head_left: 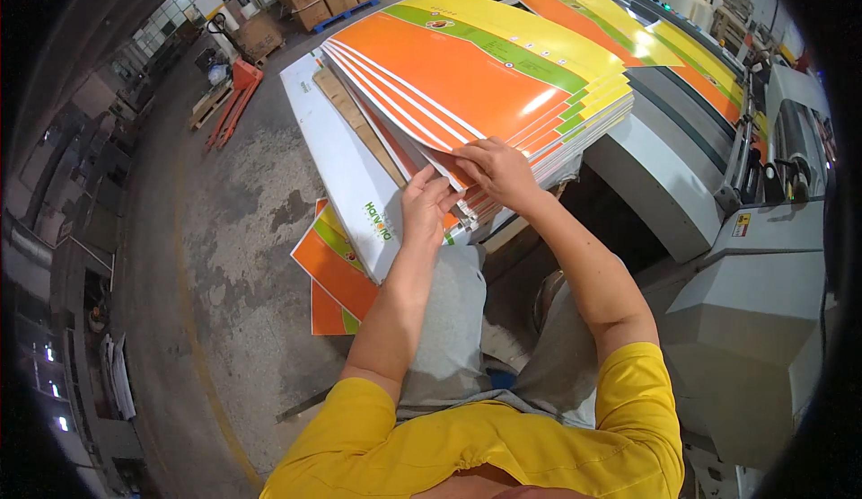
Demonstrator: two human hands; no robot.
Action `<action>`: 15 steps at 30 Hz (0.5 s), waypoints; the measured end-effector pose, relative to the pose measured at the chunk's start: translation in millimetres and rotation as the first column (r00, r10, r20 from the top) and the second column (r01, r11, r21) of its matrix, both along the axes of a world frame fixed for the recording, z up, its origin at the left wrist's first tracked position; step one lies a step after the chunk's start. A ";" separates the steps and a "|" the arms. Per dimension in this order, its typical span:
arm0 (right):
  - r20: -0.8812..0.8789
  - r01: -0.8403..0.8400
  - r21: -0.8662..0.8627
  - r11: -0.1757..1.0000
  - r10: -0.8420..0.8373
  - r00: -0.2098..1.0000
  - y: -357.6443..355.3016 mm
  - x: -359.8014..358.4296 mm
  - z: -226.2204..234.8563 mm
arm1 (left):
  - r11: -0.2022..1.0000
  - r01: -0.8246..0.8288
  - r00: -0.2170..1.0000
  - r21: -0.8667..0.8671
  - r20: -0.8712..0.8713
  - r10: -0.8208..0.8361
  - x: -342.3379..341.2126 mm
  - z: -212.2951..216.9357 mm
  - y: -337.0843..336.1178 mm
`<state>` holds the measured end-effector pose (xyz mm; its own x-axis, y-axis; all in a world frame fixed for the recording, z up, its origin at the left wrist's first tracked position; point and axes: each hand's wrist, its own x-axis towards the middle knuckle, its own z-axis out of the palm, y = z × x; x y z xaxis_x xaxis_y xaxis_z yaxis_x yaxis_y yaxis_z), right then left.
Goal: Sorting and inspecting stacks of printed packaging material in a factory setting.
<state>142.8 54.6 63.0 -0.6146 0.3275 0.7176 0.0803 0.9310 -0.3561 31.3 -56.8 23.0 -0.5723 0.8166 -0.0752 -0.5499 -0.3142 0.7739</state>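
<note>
Right hand [492,171] pinches sheets [449,77] at frame centre; left hand [426,204] just beside, grip unclear; uneven lifting could crease their corners.

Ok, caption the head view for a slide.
Left hand and right hand at the near corner of stacked orange, green and yellow sheets.

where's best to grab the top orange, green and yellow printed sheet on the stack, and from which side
Probably pinch the top orange, green and yellow printed sheet by its near corner, coming from the person's own side. Its left edge is stepped apart from the printed sheets beneath, and a dark gap shows under the raised near corner, where the bare right hand is.
</note>
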 end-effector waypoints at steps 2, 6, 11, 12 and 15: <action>0.041 0.025 -0.154 0.988 -0.019 0.999 -1.2 -6.2 2.9 | 0.991 -0.115 0.988 -0.061 -0.112 0.108 3.2 2.0 -0.5; -0.219 -0.127 -0.633 0.763 -0.019 0.976 21.4 -7.5 23.4 | 0.981 -0.189 0.957 -0.053 -0.234 0.172 4.7 -1.3 1.6; -0.166 0.134 -0.270 0.953 -0.184 0.969 -0.5 -5.5 28.0 | 0.996 -0.061 0.984 -0.064 -0.170 0.049 -2.8 -6.8 -1.1; -0.228 0.077 -0.167 0.983 -0.114 0.967 -4.4 -11.0 19.1 | 0.997 -0.041 0.989 -0.067 -0.148 0.031 -5.2 -4.1 -1.4; 0.148 0.067 -0.120 0.991 -0.049 0.988 -5.5 -6.6 16.2 | 0.993 -0.050 0.987 -0.108 -0.160 0.032 -0.6 -2.5 -1.6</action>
